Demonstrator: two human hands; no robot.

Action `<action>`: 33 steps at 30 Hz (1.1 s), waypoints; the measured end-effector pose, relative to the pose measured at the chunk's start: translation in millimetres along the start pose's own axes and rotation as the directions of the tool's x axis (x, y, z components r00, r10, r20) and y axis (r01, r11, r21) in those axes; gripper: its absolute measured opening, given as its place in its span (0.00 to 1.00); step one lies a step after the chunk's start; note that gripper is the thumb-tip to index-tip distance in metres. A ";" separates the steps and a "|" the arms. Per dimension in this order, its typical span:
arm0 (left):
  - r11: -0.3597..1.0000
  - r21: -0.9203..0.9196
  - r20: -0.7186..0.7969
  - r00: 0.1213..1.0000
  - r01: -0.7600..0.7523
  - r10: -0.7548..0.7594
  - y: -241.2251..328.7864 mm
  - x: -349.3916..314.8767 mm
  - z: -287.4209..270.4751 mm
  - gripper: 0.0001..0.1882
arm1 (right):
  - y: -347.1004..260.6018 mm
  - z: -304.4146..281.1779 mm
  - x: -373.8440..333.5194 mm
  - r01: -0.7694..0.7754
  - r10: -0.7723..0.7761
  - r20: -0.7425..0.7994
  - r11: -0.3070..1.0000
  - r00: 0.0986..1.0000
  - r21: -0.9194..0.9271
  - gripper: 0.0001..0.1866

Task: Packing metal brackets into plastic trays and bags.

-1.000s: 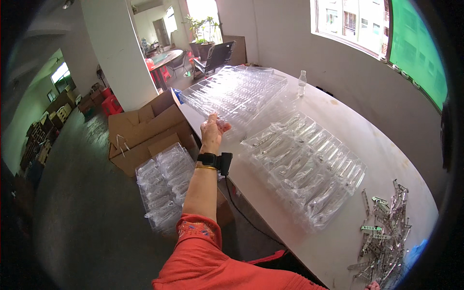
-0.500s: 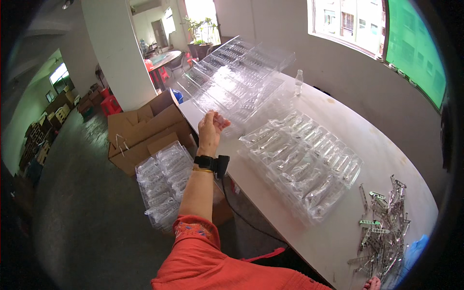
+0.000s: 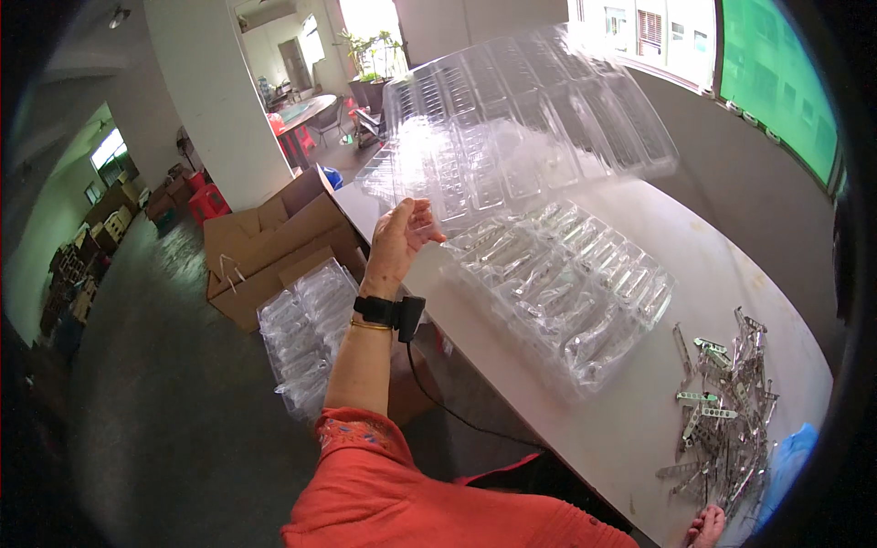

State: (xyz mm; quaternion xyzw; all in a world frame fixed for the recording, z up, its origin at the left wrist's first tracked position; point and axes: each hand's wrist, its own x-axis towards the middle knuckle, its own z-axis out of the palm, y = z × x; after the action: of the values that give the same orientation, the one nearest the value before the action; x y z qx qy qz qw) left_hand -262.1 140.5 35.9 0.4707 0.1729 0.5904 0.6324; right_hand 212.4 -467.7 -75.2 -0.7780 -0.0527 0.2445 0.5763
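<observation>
My left hand (image 3: pixel 402 242) grips the near corner of a large clear plastic blister tray (image 3: pixel 521 119) and holds it lifted and tilted above the white table (image 3: pixel 566 411). Under it a second clear tray (image 3: pixel 566 283) with several long pockets lies flat on the table. Only the fingertips of my right hand (image 3: pixel 705 527) show at the bottom edge, resting on the table beside a pile of small metal clips (image 3: pixel 722 420); whether they hold anything is hidden.
Open cardboard boxes (image 3: pixel 274 247) and a bagged stack of clear trays (image 3: pixel 306 333) stand on the floor left of the table. A white pillar (image 3: pixel 215 91) rises behind them. A blue object (image 3: pixel 790 457) lies at the table's right end.
My left hand has raised the clear tray off the far stack and swung it up toward me over the flat tray. The right hand stays at the lower edge.
</observation>
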 end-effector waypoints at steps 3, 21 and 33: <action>0.999 0.049 -0.009 1.000 -0.017 0.018 0.5 -2.9 14.4 0.18 | 34.9 -18.0 28.8 0.047 -0.046 -0.032 0.999 0.998 0.024 0.08; 0.996 0.070 0.084 0.995 0.052 -0.057 12.1 -0.9 6.5 0.21 | 58.5 -29.9 40.6 0.134 -0.134 -0.005 0.988 0.991 0.075 0.06; 0.880 0.369 0.112 0.926 0.298 -0.361 -1.8 3.6 16.3 0.23 | 20.3 -14.2 13.6 0.061 -0.063 0.055 0.998 0.996 0.032 0.11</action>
State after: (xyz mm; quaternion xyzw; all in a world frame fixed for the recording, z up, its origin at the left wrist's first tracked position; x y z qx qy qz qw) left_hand -247.7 137.6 43.8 0.5884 0.2943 0.3900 0.6443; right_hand 226.5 -481.9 -95.2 -0.7600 -0.0894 0.2489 0.5936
